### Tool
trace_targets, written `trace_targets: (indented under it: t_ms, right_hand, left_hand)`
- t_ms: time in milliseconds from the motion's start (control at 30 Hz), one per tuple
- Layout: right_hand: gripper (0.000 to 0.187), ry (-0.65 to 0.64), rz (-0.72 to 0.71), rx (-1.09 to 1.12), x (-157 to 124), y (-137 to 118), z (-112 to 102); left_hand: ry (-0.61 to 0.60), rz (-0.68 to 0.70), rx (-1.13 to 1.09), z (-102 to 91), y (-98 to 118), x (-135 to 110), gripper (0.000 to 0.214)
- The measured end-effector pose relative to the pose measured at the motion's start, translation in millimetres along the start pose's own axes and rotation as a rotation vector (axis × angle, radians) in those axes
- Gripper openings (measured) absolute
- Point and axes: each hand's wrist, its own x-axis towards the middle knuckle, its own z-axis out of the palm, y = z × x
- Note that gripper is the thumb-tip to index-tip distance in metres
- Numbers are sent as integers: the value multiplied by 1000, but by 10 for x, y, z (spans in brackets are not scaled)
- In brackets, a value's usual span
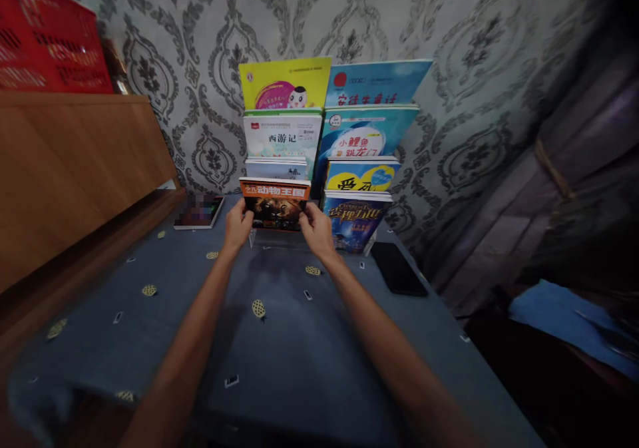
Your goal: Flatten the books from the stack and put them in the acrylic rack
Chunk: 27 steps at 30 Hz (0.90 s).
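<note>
Both sides of the orange book (277,207): the left hand (238,226) pinches one side and the right hand (316,228) pinches the other. The fingers look nearly closed, with only the book's edges between them and the thumbs.
Orange book's place: near the back edge of the bench (174,268), upright at the front of the left row. I can't tell if its bottom sits on the clear stand (370,243).
Left row: behind it are a pale blue book (274,169), a white book (282,135) and a yellow book (279,78), going up like stairs.
Right row: a dark blue book (354,222) is in front.
Bench edges: a flat book (198,214) lies near the back left corner. A black tablet (398,268) lies by the right edge.
Book step now: it seems to be going in or coming out; I can't tell which.
Next book move: I think it needs both hands level, so the other books don't get bumped.
</note>
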Motion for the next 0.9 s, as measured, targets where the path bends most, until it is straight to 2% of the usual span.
trace_targets:
  t_ms: [133, 267, 400, 633, 900]
  right_hand:
    - [27, -72, -1, -94, -16, 120, 71]
    - [27, -109, -2, -282, -36, 203, 117]
    - [26, -118, 46, -391, -53, 215, 134]
    - [28, -61, 114, -308, -65, 205, 136]
    - [22, -95, 136, -347, -53, 149, 110]
  left_hand:
    - [7, 6, 184, 25, -100, -28, 26]
    - [56, 31, 332, 43, -156, -68, 15]
    - [76, 35, 334, 56, -154, -98, 9]
    - [77, 19, 337, 55, -139, -107, 7]
    - [98, -6, 259, 34, -115, -98, 14]
